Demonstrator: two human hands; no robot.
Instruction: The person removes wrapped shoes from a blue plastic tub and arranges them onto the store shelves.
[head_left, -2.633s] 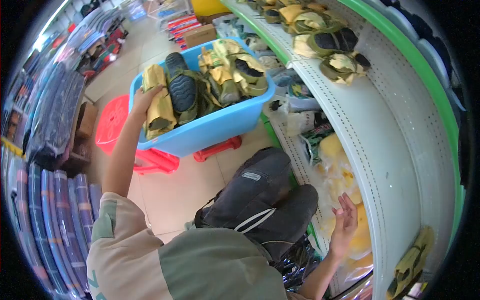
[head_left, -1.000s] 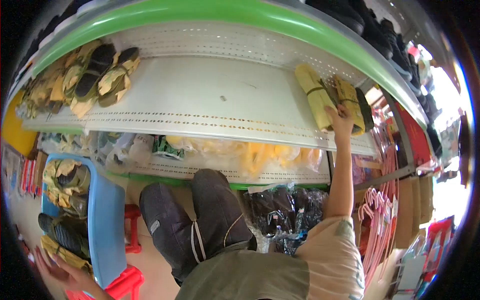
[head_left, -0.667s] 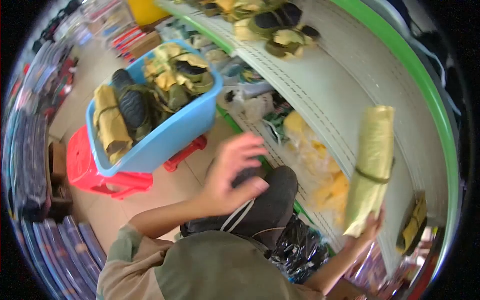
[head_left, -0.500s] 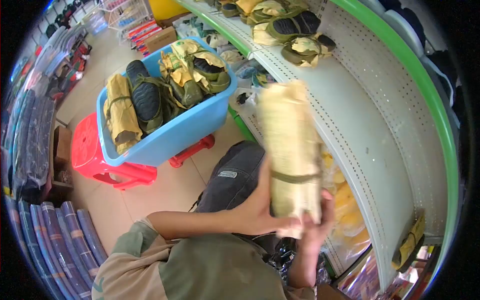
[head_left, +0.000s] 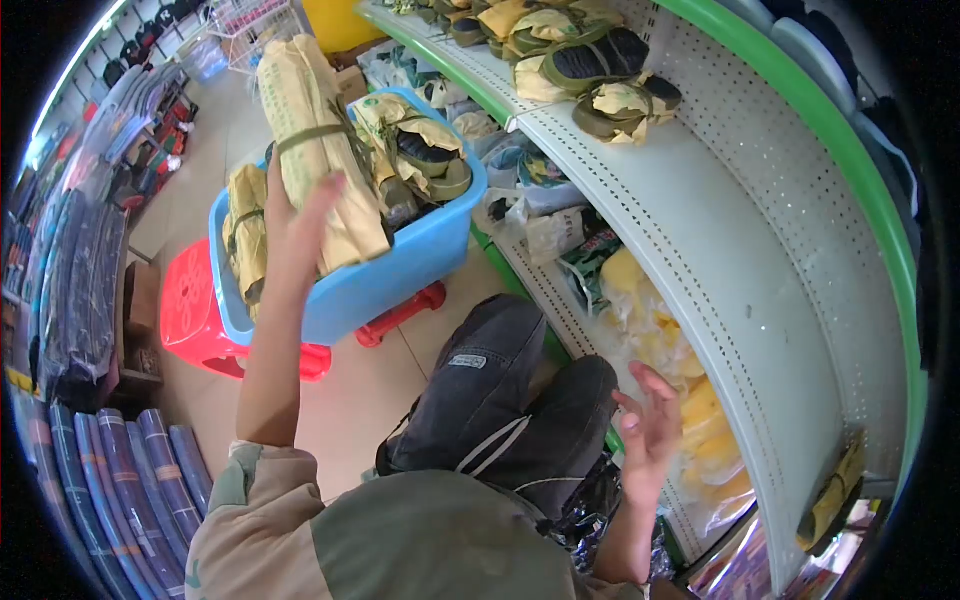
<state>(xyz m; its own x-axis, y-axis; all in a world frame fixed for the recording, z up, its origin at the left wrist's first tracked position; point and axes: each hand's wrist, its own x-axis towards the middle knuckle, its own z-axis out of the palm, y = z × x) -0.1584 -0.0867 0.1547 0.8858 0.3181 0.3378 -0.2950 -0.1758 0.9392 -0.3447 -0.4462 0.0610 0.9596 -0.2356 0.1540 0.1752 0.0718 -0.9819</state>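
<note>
My left hand (head_left: 302, 215) grips a paper-wrapped shoe bundle (head_left: 318, 140), tied round with a dark green strap, over the blue plastic tub (head_left: 400, 250). Part of the fingers is hidden behind the bundle. Inside the tub, a smaller wrapped bundle (head_left: 247, 225) stands at the left, and green canvas shoes with dark soles (head_left: 425, 155), partly in paper, lie at the right. My right hand (head_left: 650, 420) holds nothing, fingers apart and slightly curled, beside the front edge of the shelf (head_left: 690, 300).
The tub rests on a red plastic stool (head_left: 195, 310). More paper-wrapped shoes (head_left: 595, 60) sit at the shelf's far end, and one shoe (head_left: 835, 495) lies at its near end. Yellow bagged goods (head_left: 690, 400) fill the lower shelf. Rolled fabric (head_left: 130, 480) stands at the left.
The wrapped bundle has moved from in front of me, between both hands, leftward to above the tub in my left hand. My right hand has let go of it.
</note>
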